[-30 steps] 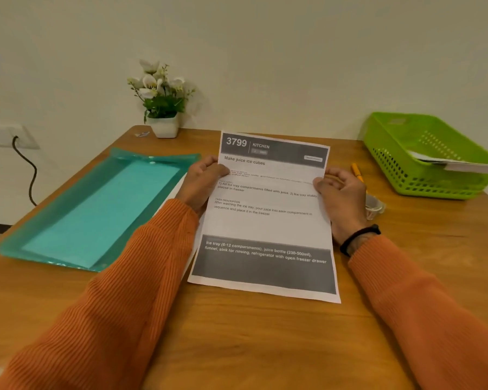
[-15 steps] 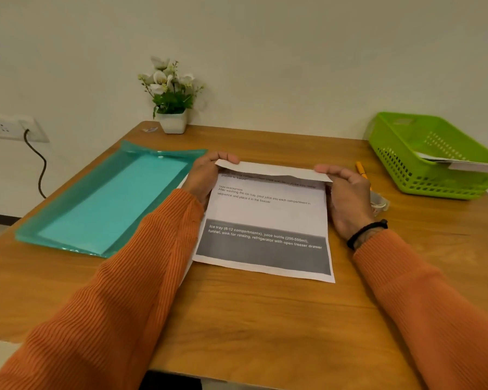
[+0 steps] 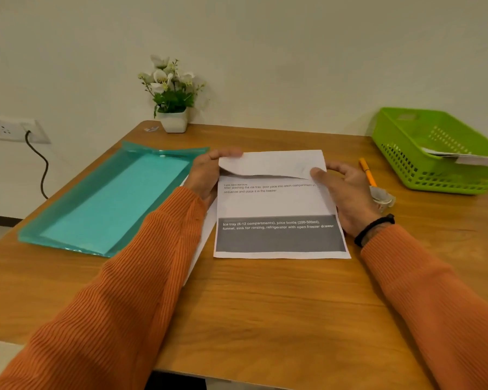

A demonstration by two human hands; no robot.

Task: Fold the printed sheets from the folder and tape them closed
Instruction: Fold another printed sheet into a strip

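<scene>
Head view: hands (image 3: pixel 206 175) (image 3: pixel 347 192) pinch sheet (image 3: pixel 276 204); folder (image 3: pixel 110 198) left, basket (image 3: pixel 434 153) right, possibly tape (image 3: pixel 382 197).

matt printed paper sheet (image 3: pixel 276 204) on a smooth wood-grain desk (image 3: pixel 265 305); glossy teal plastic folder (image 3: pixel 107 201); perforated green plastic basket (image 3: pixel 434 153); ribbed orange knit sleeves (image 3: pixel 119 305).

Left grip (image 3: pixel 206 175): I see my fingers curled over the far left corner of the folded flap, pinching it.
Right grip (image 3: pixel 347 192): my thumb presses on the flap's right edge, fingers curled behind it.
Forearms: both reach forward, orange-sleeved, converging.
</scene>
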